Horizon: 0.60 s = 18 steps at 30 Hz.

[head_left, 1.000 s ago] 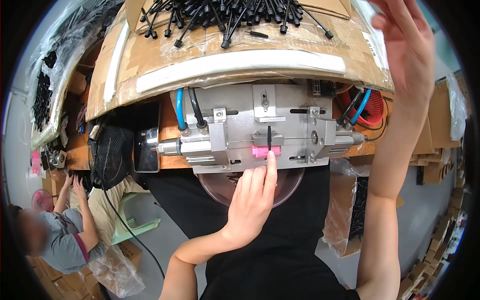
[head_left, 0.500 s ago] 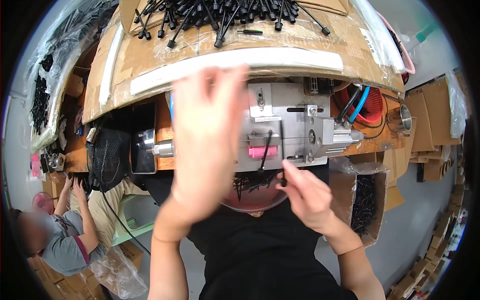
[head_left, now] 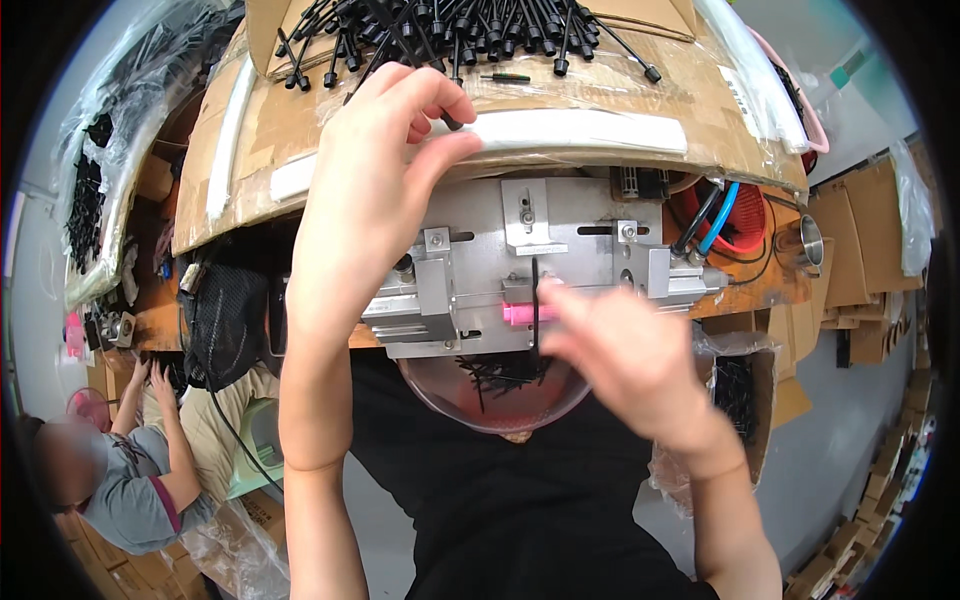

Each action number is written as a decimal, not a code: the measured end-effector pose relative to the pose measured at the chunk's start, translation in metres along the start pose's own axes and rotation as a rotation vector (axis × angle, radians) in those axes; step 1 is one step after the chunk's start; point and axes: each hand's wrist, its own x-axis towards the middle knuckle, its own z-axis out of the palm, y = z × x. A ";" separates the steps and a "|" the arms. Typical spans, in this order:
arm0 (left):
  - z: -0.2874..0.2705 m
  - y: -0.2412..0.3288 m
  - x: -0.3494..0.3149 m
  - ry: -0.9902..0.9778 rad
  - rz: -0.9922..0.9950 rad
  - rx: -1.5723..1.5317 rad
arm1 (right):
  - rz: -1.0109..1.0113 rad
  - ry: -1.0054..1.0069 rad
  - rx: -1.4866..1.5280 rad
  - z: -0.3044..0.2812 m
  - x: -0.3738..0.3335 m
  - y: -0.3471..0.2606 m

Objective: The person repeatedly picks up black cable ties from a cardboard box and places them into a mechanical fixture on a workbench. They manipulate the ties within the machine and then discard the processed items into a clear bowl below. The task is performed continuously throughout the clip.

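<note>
My left hand is raised over the front edge of the cardboard surface. Its curled fingers and thumb close around a black rod with a thick end, partly hidden by the hand. Over the metal fixture, my right hand is smeared by motion. Its fingertips are at another black rod, which stretches across the pink block toward me. Below the fixture's near edge, a reddish translucent bowl holds several black rods.
A pile of black rods with thick ends covers the far cardboard. Metal cylinders flank the fixture. At right are a red basket, a steel cup and a box of black parts. Another person sits at left.
My left hand has moved up and left toward the rod pile. My right hand has moved left and up over the fixture, bringing its rod to the pink block.
</note>
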 end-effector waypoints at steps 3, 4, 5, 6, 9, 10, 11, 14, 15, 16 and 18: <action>-0.002 0.000 0.001 0.034 0.009 -0.009 | -0.067 0.288 -0.276 -0.016 0.075 0.037; 0.000 0.002 0.005 0.030 0.002 -0.047 | 0.016 0.305 -0.237 -0.021 0.101 0.053; -0.001 0.003 0.005 0.027 -0.013 -0.070 | 0.095 0.217 -0.345 -0.023 0.123 0.065; -0.002 0.002 0.001 0.086 0.006 -0.043 | 0.318 -0.008 -0.460 -0.027 0.146 0.059; 0.000 0.024 -0.023 0.261 -0.011 -0.037 | -0.006 0.110 -0.449 -0.015 0.148 0.105; 0.004 0.031 -0.039 0.288 0.010 -0.006 | 0.076 0.142 -0.353 -0.018 0.146 0.107; 0.010 0.039 -0.061 0.281 0.009 0.044 | 0.256 0.074 -0.286 -0.030 0.147 0.094; 0.028 0.060 -0.125 0.147 -0.001 0.137 | 0.444 0.093 -0.096 -0.057 0.142 0.046; 0.036 0.065 -0.139 0.082 0.045 0.160 | 0.384 0.194 0.083 -0.063 0.131 0.055; 0.048 0.070 -0.150 0.031 0.029 0.202 | 0.308 0.280 0.267 -0.066 0.121 0.066; 0.067 0.074 -0.160 -0.072 -0.014 0.259 | 0.328 0.329 0.617 -0.078 0.105 0.078</action>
